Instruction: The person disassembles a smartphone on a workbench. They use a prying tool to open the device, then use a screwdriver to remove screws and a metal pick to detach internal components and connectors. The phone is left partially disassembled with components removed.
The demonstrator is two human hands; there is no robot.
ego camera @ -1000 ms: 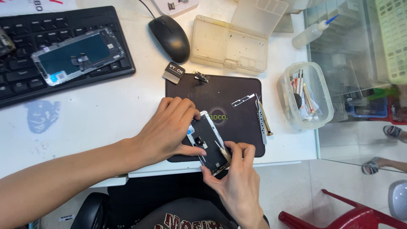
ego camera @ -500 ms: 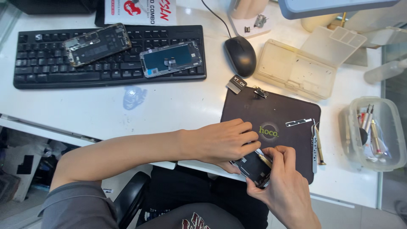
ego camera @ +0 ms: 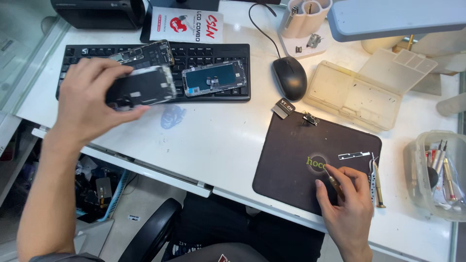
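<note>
Phone panel (ego camera: 141, 88): thin, stiff, light, glass-fragile; grip by long edges. Held at 10 o'clock over the keyboard (ego camera: 155, 70), left hand (ego camera: 90, 99) fingers clamped on it. Right hand (ego camera: 347, 201) at 4 o'clock on the mat (ego camera: 291, 165), fingers pinching a small screwdriver (ego camera: 334, 181).

Left hand (ego camera: 90, 99) raised, fingers (ego camera: 104, 73) curled in a grip; right hand (ego camera: 347, 199) low, seemingly pinched.

Head-worn view, steeply down, desk (ego camera: 218, 145) near
</note>
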